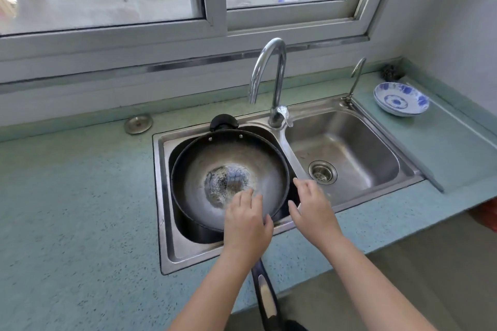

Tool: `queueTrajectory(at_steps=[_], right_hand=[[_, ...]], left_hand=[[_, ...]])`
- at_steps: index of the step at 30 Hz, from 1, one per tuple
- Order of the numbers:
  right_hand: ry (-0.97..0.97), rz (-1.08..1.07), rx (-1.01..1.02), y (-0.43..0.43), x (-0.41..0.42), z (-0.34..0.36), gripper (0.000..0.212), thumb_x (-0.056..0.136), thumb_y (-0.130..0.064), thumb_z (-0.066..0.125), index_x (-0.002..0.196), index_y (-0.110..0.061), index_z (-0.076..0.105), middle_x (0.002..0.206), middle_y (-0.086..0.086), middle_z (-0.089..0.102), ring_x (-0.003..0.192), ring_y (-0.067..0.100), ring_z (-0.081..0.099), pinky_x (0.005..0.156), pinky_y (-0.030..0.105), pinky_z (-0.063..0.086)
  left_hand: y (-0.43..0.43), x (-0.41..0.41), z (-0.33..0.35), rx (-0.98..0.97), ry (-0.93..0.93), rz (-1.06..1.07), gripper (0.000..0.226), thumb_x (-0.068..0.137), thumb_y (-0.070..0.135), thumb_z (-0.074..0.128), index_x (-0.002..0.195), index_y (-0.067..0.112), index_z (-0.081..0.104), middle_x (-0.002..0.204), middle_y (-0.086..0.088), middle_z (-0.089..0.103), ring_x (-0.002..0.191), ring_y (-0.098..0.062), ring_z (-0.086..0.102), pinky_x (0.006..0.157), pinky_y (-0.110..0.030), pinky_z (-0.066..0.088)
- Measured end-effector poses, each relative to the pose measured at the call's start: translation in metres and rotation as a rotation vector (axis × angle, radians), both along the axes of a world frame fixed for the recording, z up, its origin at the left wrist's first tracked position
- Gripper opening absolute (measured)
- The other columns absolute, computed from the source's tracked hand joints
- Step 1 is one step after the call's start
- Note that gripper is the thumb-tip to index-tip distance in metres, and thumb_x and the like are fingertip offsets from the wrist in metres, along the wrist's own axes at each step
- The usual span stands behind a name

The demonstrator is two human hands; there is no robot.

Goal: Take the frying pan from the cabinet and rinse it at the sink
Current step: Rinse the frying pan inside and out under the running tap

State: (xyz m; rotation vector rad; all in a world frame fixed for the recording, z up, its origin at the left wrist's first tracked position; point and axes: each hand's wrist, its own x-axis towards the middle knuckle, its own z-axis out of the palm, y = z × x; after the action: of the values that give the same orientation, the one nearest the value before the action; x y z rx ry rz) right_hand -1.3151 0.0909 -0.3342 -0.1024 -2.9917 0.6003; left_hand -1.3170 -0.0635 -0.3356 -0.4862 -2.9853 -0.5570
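The frying pan [215, 158], a dark round pan with a worn, shiny centre, sits tilted in the left basin of the steel sink [164, 196]. Its long black handle [266, 293] points back toward me over the counter edge, under my left forearm. My left hand [246, 223] lies on the near rim, fingers inside the pan and thumb outside the rim. My right hand [312, 207] hovers just right of the pan over the sink divider, fingers spread, holding nothing. The curved tap [271, 72] stands behind the pan with its spout over the pan's far edge; no water runs.
The right basin [349, 148] holds only its drain strainer. Stacked blue-and-white bowls [400, 99] sit on the counter at the right, with a thin second tap [355, 80] and a dark scrubber [391, 72] nearby. A metal sink plug [138, 123] lies left of the sink.
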Motion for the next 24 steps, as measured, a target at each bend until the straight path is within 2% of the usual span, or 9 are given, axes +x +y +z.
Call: queueTrajectory(at_steps=[3, 8, 12, 14, 17, 21, 24], right_hand=[[0.126, 0.047, 0.087, 0.024, -0.040, -0.009, 0.045, 0.070, -0.010, 0.068, 0.112, 0.005, 0.061, 0.100, 0.019, 0.062, 0.090, 0.038, 0.064, 0.077, 0.043, 0.054], [0.192, 0.152, 0.196, 0.057, -0.106, -0.004, 0.054, 0.048, -0.005, 0.084, 0.098, 0.005, 0.066, 0.085, 0.018, 0.066, 0.071, 0.035, 0.067, 0.061, 0.039, 0.057], [0.231, 0.220, 0.204, 0.075, -0.157, -0.016, 0.059, 0.045, -0.004, 0.085, 0.101, 0.006, 0.067, 0.092, 0.018, 0.068, 0.079, 0.035, 0.069, 0.067, 0.041, 0.057], [0.224, 0.252, 0.203, 0.081, -0.178, -0.023, 0.061, 0.047, -0.003, 0.084, 0.105, 0.005, 0.066, 0.098, 0.018, 0.069, 0.086, 0.035, 0.069, 0.072, 0.042, 0.057], [0.207, 0.294, 0.196, 0.085, -0.205, -0.032, 0.063, 0.047, -0.002, 0.083, 0.108, 0.005, 0.066, 0.104, 0.020, 0.068, 0.094, 0.037, 0.068, 0.074, 0.047, 0.056], [0.206, 0.337, 0.222, 0.089, -0.229, -0.042, 0.066, 0.045, -0.001, 0.085, 0.109, 0.004, 0.066, 0.110, 0.019, 0.068, 0.103, 0.037, 0.066, 0.074, 0.053, 0.057], [0.239, 0.349, 0.303, 0.093, -0.239, -0.049, 0.068, 0.042, -0.001, 0.087, 0.107, 0.001, 0.068, 0.108, 0.014, 0.070, 0.103, 0.034, 0.067, 0.074, 0.050, 0.055]], left_hand=[[0.021, -0.026, 0.003, -0.014, 0.000, 0.015, 0.048, 0.066, 0.031, 0.042, 0.096, 0.005, 0.070, 0.099, -0.014, 0.071, 0.089, -0.032, 0.068, 0.070, -0.037, 0.057], [0.057, -0.062, 0.003, -0.032, 0.025, 0.081, 0.048, 0.066, 0.029, 0.041, 0.095, 0.004, 0.070, 0.099, -0.015, 0.071, 0.088, -0.032, 0.068, 0.067, -0.036, 0.058], [0.079, -0.085, -0.007, -0.064, 0.002, 0.152, 0.045, 0.066, 0.028, 0.045, 0.096, 0.005, 0.070, 0.101, -0.016, 0.071, 0.089, -0.032, 0.068, 0.069, -0.038, 0.058], [0.087, -0.094, -0.013, -0.099, 0.002, 0.179, 0.040, 0.061, 0.026, 0.062, 0.095, 0.007, 0.071, 0.100, -0.014, 0.071, 0.089, -0.030, 0.069, 0.069, -0.036, 0.057], [0.096, -0.103, -0.023, -0.127, -0.023, 0.211, 0.048, 0.049, 0.024, 0.079, 0.093, 0.008, 0.072, 0.098, -0.012, 0.072, 0.088, -0.028, 0.069, 0.068, -0.034, 0.057], [0.104, -0.113, -0.032, -0.113, -0.029, 0.235, 0.049, 0.052, 0.022, 0.080, 0.097, 0.007, 0.071, 0.101, -0.011, 0.071, 0.091, -0.028, 0.069, 0.070, -0.036, 0.058], [0.107, -0.116, -0.038, -0.103, -0.013, 0.240, 0.040, 0.062, 0.022, 0.067, 0.098, 0.007, 0.070, 0.102, -0.011, 0.070, 0.092, -0.027, 0.068, 0.071, -0.035, 0.057]])
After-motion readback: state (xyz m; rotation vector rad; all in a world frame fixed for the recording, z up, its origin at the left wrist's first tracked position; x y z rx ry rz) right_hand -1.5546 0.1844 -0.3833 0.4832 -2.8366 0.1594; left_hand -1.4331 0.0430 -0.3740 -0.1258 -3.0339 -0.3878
